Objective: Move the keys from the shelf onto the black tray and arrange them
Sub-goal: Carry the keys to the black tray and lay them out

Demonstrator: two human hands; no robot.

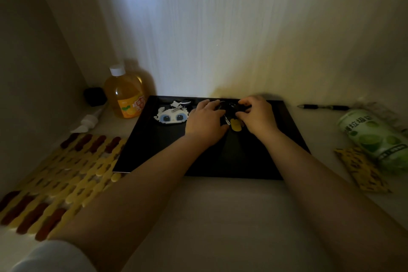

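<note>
A black tray [154,152] lies flat on the shelf in the middle of the head view. At its far left corner rests a key [182,104] on a white pixel-bead charm with blue eyes [172,116]. Near the tray's far edge my left hand [204,120] and my right hand [257,116] meet over a dark bunch of keys [229,108] with a yellow tag [235,126]. Both hands have fingers curled onto the bunch. Most of the bunch is hidden by my fingers and by the dim light.
An orange drink bottle [124,93], a small black object [95,96] and a white nozzle [90,119] stand at the back left. A yellow and brown woven mat [61,174] lies left. A pen [324,107], green roll pack [373,139] and yellow packet [362,170] lie right.
</note>
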